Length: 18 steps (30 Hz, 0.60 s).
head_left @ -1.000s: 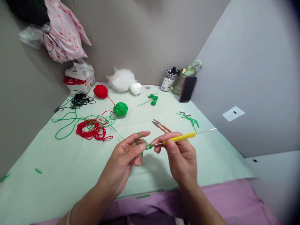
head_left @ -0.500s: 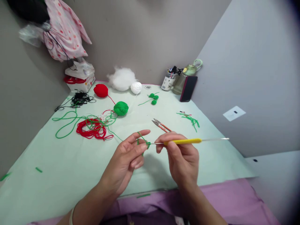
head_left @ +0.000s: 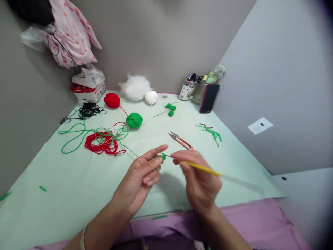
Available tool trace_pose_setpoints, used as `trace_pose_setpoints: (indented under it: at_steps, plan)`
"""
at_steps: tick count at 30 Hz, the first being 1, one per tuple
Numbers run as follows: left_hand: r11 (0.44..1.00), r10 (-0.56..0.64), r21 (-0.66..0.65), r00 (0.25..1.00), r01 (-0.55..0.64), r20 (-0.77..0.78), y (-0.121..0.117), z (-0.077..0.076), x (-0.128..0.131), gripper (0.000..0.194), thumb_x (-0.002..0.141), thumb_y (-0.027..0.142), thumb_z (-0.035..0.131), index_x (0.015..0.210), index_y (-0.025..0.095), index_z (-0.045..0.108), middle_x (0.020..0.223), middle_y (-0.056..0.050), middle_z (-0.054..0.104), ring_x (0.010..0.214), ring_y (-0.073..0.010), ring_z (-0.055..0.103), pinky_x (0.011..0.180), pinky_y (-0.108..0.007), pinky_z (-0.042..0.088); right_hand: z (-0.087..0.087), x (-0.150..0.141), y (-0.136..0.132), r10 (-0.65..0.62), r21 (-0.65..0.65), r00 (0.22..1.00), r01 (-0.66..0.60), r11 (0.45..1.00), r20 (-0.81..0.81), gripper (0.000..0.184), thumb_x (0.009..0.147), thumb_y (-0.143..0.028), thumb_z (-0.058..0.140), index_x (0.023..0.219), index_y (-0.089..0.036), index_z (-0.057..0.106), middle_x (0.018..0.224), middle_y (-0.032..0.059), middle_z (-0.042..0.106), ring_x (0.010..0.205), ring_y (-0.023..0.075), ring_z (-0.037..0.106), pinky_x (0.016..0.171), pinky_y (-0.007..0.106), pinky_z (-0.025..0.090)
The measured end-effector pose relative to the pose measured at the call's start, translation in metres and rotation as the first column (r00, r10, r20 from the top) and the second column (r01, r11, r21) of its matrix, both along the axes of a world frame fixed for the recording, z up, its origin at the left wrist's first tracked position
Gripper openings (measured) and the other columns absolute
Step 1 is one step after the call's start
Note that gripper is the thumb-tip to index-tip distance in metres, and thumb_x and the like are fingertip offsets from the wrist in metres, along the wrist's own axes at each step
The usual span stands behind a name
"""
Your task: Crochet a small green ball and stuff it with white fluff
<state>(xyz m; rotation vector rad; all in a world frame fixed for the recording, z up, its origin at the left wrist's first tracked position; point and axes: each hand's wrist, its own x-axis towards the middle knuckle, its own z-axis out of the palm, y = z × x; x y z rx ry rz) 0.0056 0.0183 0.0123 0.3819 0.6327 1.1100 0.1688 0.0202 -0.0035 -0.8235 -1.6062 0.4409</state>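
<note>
My left hand (head_left: pixel 142 173) pinches a small piece of green crochet (head_left: pixel 163 157) between thumb and fingers, with green yarn looped over its raised index finger. My right hand (head_left: pixel 199 180) is closed round the yellow handle of a crochet hook (head_left: pixel 203 167). The hook's thin metal tip reaches the green piece; whether it sits inside a loop is too small to tell. Its far metal end points down to the right, blurred. Yarn runs from my left hand back toward the green yarn ball (head_left: pixel 134 120). Orange-handled thread snips (head_left: pixel 182 140) lie just beyond my hands.
Red yarn (head_left: pixel 101 147) lies tangled with green strands at left, near black yarn (head_left: pixel 90 110). Behind are a red ball (head_left: pixel 111 100), a white ball (head_left: pixel 151 97) and white stuffing (head_left: pixel 136 87). Small green pieces (head_left: pixel 170 110), yarn scraps (head_left: pixel 212 132) and a phone (head_left: pixel 209 98) are to the right.
The hook has swung from tilting up at its right end, through level, to slanting down to the right. My right hand turned with it. My left hand has barely moved.
</note>
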Motion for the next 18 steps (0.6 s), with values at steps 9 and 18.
trace_pose_setpoints:
  at_steps: [9, 18]
  plan:
    - [0.992, 0.008, 0.125, 0.989, 0.010, -0.145, -0.0041, 0.0068, 0.0009, 0.031, 0.083, 0.018, 0.084, 0.113, 0.024, 0.081, 0.076, 0.005, 0.057, 0.045, 0.0023, 0.037, 0.045, -0.013, 0.032, 0.0102, -0.0058, 0.0059, 0.179, -0.245, 0.939, -0.254, 0.936, -0.293, 0.014, 0.101, -0.024, 0.065, 0.103, -0.026, 0.079, 0.097, 0.0038, 0.078, 0.083, 0.0163, 0.068, 0.073, 0.030, 0.056]
    - [0.986, 0.092, 0.156, 0.974, -0.060, -0.207, -0.0042, 0.0066, -0.0009, 0.032, 0.084, 0.019, 0.083, 0.115, 0.024, 0.079, 0.079, 0.005, 0.057, 0.047, 0.0020, 0.039, 0.047, -0.013, 0.033, 0.0082, 0.0012, -0.0032, 0.046, -0.014, 0.984, -0.044, 0.999, 0.173, 0.025, 0.102, -0.015, 0.056, 0.118, -0.026, 0.072, 0.104, 0.0066, 0.078, 0.089, 0.0197, 0.075, 0.078, 0.034, 0.063]
